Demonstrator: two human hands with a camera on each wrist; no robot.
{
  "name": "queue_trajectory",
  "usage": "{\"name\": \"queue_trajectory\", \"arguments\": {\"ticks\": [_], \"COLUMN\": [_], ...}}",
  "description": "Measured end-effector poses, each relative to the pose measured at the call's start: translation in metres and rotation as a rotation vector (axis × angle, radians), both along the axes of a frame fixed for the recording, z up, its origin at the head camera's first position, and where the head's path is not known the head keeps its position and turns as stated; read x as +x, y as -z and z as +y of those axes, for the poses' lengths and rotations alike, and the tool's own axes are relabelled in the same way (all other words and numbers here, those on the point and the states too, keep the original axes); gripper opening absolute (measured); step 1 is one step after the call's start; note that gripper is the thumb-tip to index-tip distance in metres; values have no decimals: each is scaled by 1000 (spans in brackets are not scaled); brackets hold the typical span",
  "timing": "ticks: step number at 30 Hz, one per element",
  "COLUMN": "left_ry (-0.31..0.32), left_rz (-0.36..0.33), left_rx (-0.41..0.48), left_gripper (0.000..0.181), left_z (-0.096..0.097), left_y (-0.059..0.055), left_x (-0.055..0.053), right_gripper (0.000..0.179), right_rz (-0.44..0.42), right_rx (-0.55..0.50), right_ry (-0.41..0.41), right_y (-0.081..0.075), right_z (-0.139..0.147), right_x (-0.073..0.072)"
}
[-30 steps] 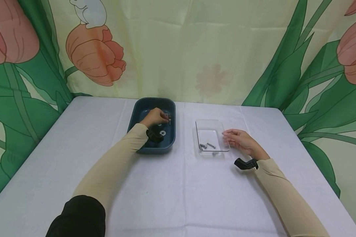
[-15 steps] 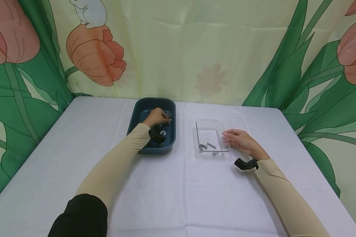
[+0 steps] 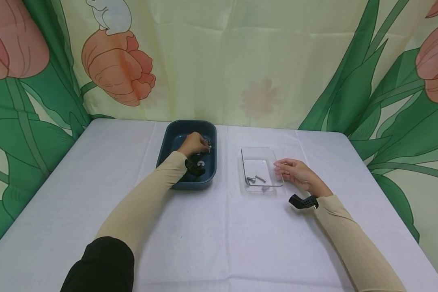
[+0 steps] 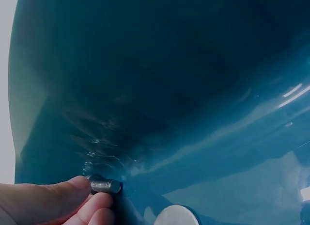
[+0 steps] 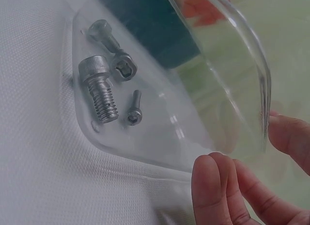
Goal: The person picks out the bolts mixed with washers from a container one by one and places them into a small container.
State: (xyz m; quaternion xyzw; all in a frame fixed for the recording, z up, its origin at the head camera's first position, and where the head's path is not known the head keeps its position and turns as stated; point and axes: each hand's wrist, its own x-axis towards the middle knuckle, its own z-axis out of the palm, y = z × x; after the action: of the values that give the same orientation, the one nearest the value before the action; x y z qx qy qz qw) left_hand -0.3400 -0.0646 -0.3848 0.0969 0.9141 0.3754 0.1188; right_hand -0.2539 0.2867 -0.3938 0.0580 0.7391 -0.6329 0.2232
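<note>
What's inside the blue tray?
At least a washer, plus a metal piece the left hand pinches. Anything under that hand and its wrist camera is covered.

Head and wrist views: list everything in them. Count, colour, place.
Cloth: one, white, under tray and box
Backdrop: one, pale yellow, printed flowers, behind
Tray: one, dark blue, left
Box: one, clear, right of tray
Screws: at least three, silver, in box
Washer: at least one, silver, in tray
Pinched piece: one, grey metal, in tray
Wrist cameras: two, black, one per wrist
Sleeves: two, beige; left partly black
Left hand: one, inside tray
Right hand: one, at box's right side
</note>
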Motion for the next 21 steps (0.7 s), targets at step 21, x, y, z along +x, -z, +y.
{"name": "queue_trajectory", "arguments": {"ticks": [21], "left_ry": [-43], "left_rz": [22], "left_rx": [21], "left_gripper": [18], "left_z": [1], "left_y": [8], "left_x": [-5], "right_gripper": [23], "right_rz": [10], "right_rx": [-19], "right_ry": [-9], "right_y": [-1], "right_z": [0], "right_x": [0]}}
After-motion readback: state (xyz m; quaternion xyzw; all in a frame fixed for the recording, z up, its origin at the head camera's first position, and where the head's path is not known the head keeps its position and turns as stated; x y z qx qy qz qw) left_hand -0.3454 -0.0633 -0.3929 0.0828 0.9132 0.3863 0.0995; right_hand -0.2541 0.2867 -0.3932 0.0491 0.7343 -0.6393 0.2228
